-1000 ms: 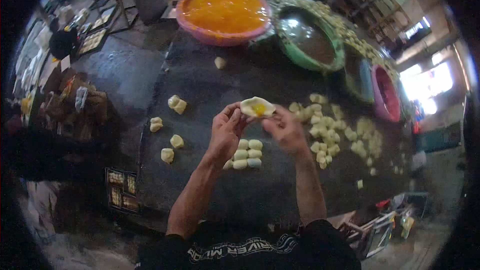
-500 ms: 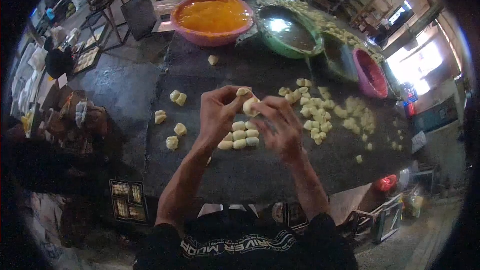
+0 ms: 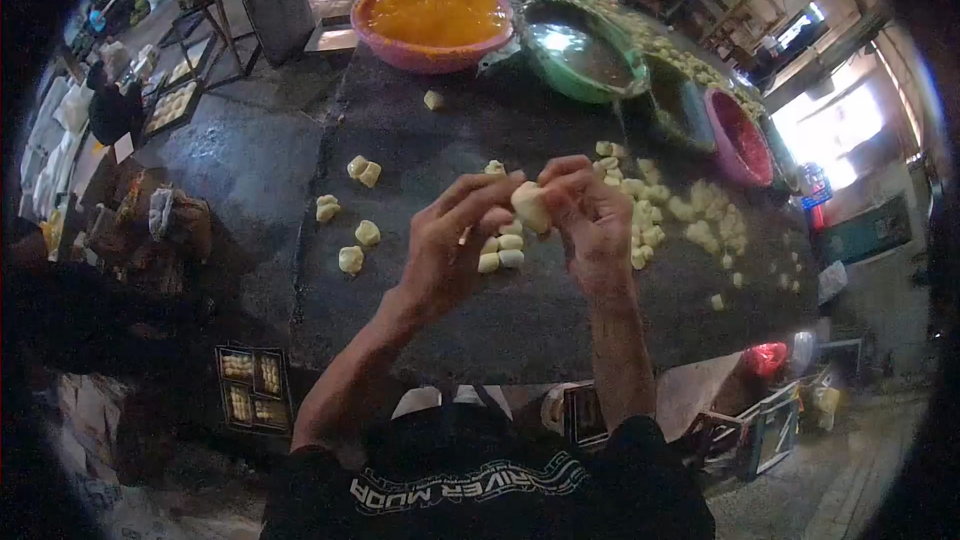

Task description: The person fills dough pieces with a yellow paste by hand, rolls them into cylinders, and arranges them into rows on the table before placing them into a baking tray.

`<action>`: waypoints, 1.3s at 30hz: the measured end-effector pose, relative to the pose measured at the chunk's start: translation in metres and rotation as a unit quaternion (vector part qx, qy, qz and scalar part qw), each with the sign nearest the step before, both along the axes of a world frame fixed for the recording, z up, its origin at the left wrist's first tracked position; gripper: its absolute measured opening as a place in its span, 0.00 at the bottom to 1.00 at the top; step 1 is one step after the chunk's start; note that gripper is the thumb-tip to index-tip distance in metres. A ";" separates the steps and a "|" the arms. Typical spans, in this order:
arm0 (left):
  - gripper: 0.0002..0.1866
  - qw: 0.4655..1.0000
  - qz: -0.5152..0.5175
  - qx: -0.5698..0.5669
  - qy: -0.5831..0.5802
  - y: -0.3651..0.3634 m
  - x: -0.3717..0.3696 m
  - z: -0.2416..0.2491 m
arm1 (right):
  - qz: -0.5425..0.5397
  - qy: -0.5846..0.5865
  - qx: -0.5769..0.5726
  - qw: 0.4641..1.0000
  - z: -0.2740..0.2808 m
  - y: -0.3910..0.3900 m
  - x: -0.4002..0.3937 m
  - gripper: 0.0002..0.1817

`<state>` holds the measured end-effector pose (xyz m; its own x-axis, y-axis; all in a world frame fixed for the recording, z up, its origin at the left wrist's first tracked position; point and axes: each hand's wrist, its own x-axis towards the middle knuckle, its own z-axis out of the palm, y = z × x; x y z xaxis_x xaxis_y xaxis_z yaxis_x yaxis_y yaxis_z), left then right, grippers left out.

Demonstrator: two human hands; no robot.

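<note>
A pale dough piece is pinched in the fingers of my right hand, above the dark table. Just left of it is my left hand, its fingers curled with the tips near the dough; whether they hold anything is hard to see. Beneath and between my hands lie rows of small dough pieces, partly hidden. A small dough lump shows behind my left fingers.
Loose dough lumps lie on the left. A dough pile and floury pieces are at right. At the back stand a pink basin of orange filling, a green basin and another pink basin.
Both hands have shifted right. The dough that was between them is now in my right fingers. A lump now shows behind my left hand, and the view has tilted slightly.
</note>
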<state>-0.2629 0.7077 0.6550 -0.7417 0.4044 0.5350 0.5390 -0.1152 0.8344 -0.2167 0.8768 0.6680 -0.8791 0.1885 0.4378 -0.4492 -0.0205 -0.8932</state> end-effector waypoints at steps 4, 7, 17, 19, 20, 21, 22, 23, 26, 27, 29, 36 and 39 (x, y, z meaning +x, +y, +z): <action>0.15 0.970 -0.050 0.030 -0.236 0.017 -0.003 -0.009 | -0.077 -0.013 0.124 0.989 -0.010 0.000 0.010 0.04; 0.17 0.893 -0.134 0.142 -0.406 0.026 -0.015 -0.036 | -0.106 0.191 0.393 0.893 -0.028 0.023 0.004 0.07; 0.13 0.967 0.054 -0.108 -0.226 0.087 0.009 -0.095 | -0.062 -0.272 0.121 0.953 -0.090 0.062 -0.001 0.11; 0.12 0.953 0.055 -0.124 -0.269 0.097 0.003 -0.118 | -0.026 -0.382 0.092 0.919 -0.116 0.069 0.002 0.13; 0.10 0.940 0.059 -0.134 -0.308 0.101 0.002 -0.127 | -0.063 -0.351 0.112 0.928 -0.133 0.073 0.005 0.12; 0.10 0.940 0.058 -0.134 -0.310 0.103 -0.001 -0.126 | -0.098 -0.317 0.133 0.934 -0.136 0.075 0.004 0.12; 0.10 0.931 0.020 -0.063 -0.359 0.104 -0.004 -0.123 | -0.098 -0.316 0.133 0.934 -0.137 0.077 0.005 0.12; 0.09 0.914 -0.018 0.009 -0.405 0.104 -0.006 -0.121 | -0.105 -0.292 0.043 0.950 -0.135 0.077 0.008 0.11; 0.08 0.891 -0.077 0.106 -0.435 0.107 -0.012 -0.136 | -0.117 -0.262 0.001 0.958 -0.154 0.084 0.007 0.13; 0.08 0.891 -0.077 0.107 -0.435 0.104 -0.013 -0.137 | -0.124 -0.257 0.049 0.957 -0.166 0.089 0.006 0.15; 0.10 0.972 -0.012 -0.038 -0.232 0.096 -0.018 -0.137 | -0.145 -0.246 0.119 0.951 -0.183 0.096 0.005 0.16; 0.11 0.969 0.036 -0.119 -0.215 0.071 -0.010 -0.110 | -0.137 -0.128 0.388 0.903 -0.169 0.107 -0.064 0.17; 0.13 0.988 0.081 -0.062 -0.114 0.073 -0.019 -0.100 | -0.094 -0.176 0.179 0.963 -0.141 0.089 -0.055 0.18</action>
